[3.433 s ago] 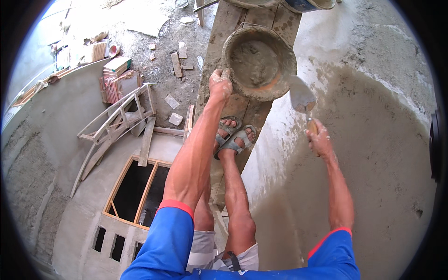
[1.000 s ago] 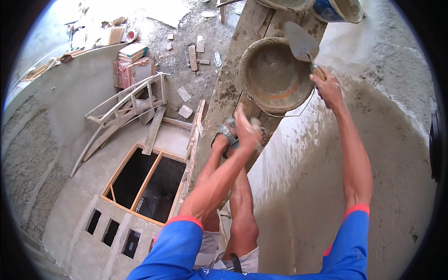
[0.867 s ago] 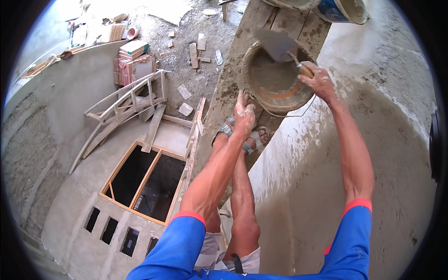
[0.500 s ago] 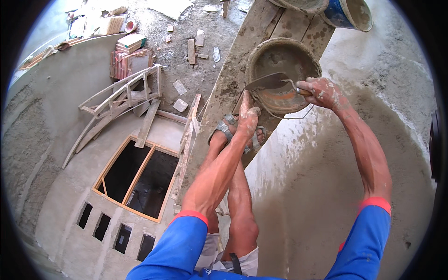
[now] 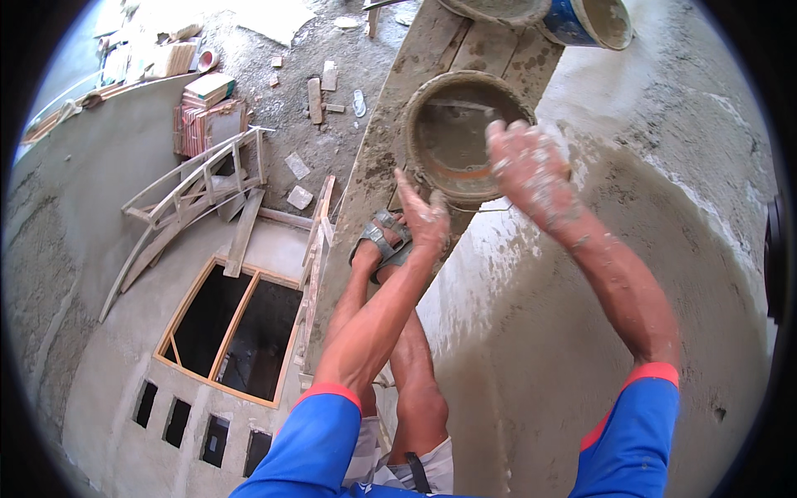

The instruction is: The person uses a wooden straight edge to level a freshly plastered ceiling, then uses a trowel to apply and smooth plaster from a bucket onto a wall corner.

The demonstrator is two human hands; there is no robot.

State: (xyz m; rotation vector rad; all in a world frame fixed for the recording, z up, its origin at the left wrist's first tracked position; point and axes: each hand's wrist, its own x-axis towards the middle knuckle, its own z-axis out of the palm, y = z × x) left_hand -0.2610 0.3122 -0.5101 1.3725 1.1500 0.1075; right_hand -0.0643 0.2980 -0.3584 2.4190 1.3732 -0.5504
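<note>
Item: one trowel, blurred, over the mortar bucket; we see its blade as a pale streak, long axis roughly nine to three o'clock, tip toward nine. Right hand, at the bucket's four o'clock, curled round the handle; left hand, at its seven, forefinger and thumb spread. Support: wooden planks; grey wall, four o'clock. Blue bucket, one o'clock: pale marks, unreadable to us.

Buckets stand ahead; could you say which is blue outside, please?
The rightmost bucket; the near bucket by the right hand and the far round bucket look greyish outside.
</note>
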